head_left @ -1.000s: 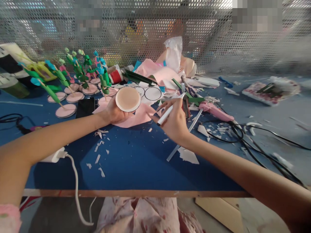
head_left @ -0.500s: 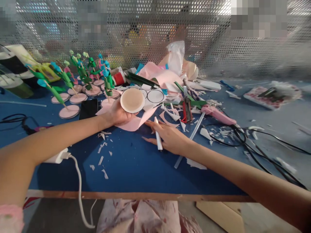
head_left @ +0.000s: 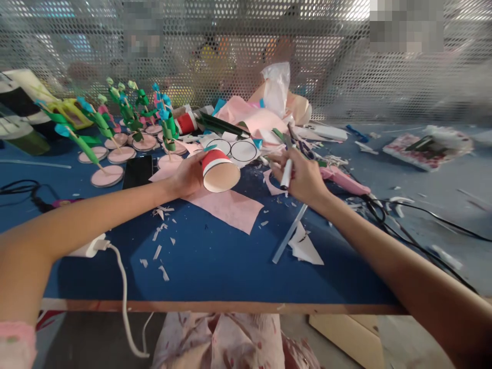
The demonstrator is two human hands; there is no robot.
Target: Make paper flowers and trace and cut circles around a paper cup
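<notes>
My left hand [head_left: 192, 174] is wrapped around a red and white paper cup [head_left: 216, 160], tilted so that its pale round end faces me. Under that hand lies a pink sheet [head_left: 234, 210]. Just behind the cup is white paper with black circles drawn on it [head_left: 244, 151]. My right hand [head_left: 302, 177] grips a white marker [head_left: 286, 174], its dark end pointing down toward me. Those fingers are over the scrap pile, and what lies beneath them is partly hidden. A pink glue gun [head_left: 342, 179] lies just right of that hand.
Paper flowers on round pink bases [head_left: 107, 175] crowd the left, near a black phone [head_left: 137, 170]. A clear glue stick [head_left: 288, 236] and white scraps [head_left: 305, 246] lie in front. Black cables [head_left: 388, 220] run right; a white cable [head_left: 122, 297] hangs over the front edge. Perforated metal [head_left: 338, 61] stands behind.
My left hand has tipped the cup, so its red side now shows. My right hand came down toward the pink sheet with the marker, then moved back up and right over the scraps.
</notes>
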